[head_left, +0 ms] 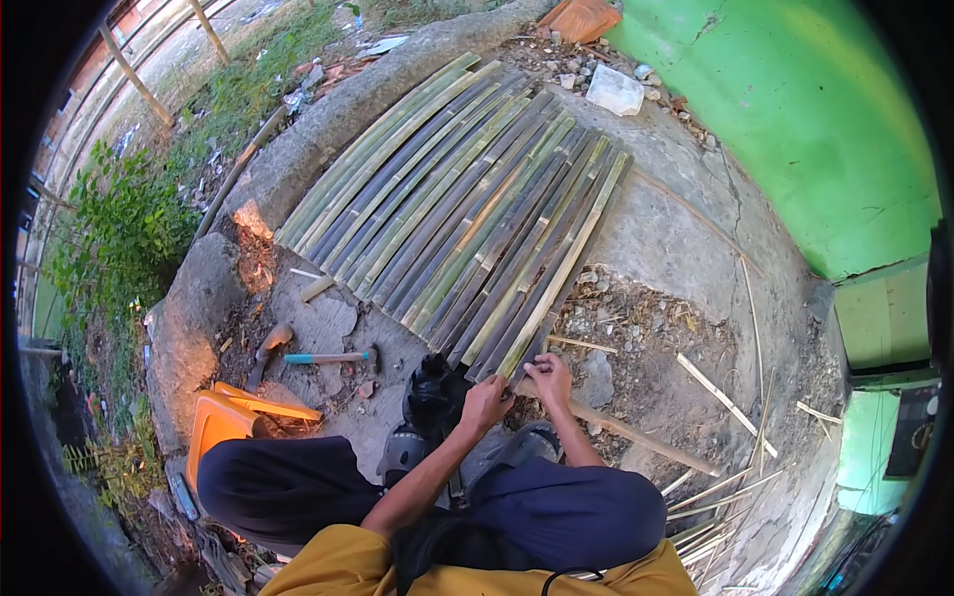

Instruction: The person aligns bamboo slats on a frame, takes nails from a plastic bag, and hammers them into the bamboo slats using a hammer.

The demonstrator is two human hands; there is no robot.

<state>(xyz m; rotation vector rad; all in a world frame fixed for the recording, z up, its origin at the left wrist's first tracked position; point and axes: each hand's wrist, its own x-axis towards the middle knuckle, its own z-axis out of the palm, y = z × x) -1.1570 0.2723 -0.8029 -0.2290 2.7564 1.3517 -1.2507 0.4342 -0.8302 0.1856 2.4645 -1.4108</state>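
Note:
Bamboo slats (447, 209), green, tan and dark, lie side by side in a wide panel on the ground ahead of me. My left hand (485, 402) is closed at the near end of the pale rightmost slat (556, 288), its fingertips on that end. Just right of it, my right hand (549, 379) is closed in a pinch beside the same slat end. Whatever sits between those fingertips is too small to make out. A black plastic bag (434, 392) rests by my feet, left of my left hand.
A hammer (323, 358) with a teal handle and a wooden-handled blade (270, 346) lie at left, near an orange plastic object (221, 425). Bamboo strips (730, 405) are scattered at right. A green wall (795, 129) stands far right; a concrete ledge (318, 134) borders the left.

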